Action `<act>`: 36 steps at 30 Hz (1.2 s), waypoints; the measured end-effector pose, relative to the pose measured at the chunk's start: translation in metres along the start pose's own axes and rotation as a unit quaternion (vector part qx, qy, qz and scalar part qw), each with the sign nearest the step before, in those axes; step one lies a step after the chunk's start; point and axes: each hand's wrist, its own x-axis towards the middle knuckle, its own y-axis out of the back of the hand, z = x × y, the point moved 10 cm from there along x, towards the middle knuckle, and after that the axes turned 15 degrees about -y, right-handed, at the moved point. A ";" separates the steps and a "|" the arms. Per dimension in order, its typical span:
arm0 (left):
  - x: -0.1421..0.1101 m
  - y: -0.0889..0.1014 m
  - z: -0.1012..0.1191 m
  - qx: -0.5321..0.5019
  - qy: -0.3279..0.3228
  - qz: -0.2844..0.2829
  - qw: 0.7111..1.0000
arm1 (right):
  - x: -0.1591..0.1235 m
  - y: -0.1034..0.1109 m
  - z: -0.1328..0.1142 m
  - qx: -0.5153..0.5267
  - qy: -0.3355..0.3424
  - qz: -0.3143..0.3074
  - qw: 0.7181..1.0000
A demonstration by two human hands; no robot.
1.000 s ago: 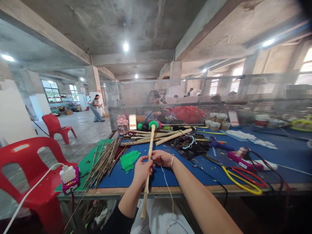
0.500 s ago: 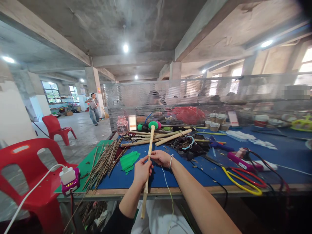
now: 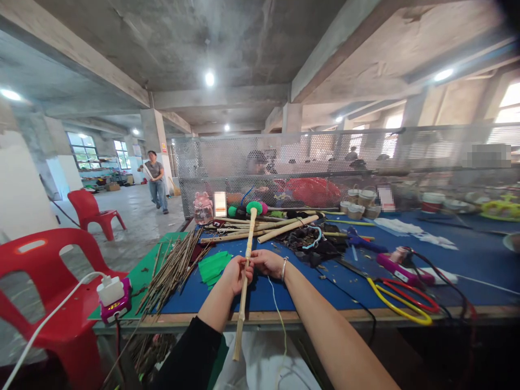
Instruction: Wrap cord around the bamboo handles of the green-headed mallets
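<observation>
Head view: left hand point(image 3: 236, 275) clamps its fingers on the stick point(image 3: 251, 235); right hand point(image 3: 268, 263) touches it, closure unclear; a taut cord point(image 3: 274, 298) should help.

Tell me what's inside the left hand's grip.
A pale stick passes through the left hand, showing above and below it. The stretch within the grip is partly covered, so I can't tell whether anything else is pinched there.

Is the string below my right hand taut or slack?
Slack: the string curves loosely down past the edge of the blue table.
</observation>
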 end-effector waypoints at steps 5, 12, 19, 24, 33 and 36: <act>0.000 0.006 0.003 -0.019 -0.047 0.033 0.998 | -0.003 -0.005 -0.004 -0.007 0.012 -0.012 1.000; -0.003 0.011 0.005 0.006 -0.071 0.059 0.996 | 0.002 0.010 -0.007 -0.042 0.032 0.083 0.995; 0.000 0.020 0.004 0.059 -0.077 0.092 0.991 | -0.025 0.035 -0.045 -0.239 0.199 0.316 0.896; 0.001 0.023 0.009 0.093 -0.106 0.101 0.985 | -0.032 0.029 -0.049 -0.304 0.194 0.311 0.879; 0.005 0.026 0.011 0.113 -0.139 0.112 0.977 | -0.034 0.020 -0.052 -0.400 0.199 0.348 0.824; 0.006 0.027 0.009 0.118 -0.129 0.115 0.978 | -0.041 0.015 -0.057 -0.435 0.207 0.383 0.788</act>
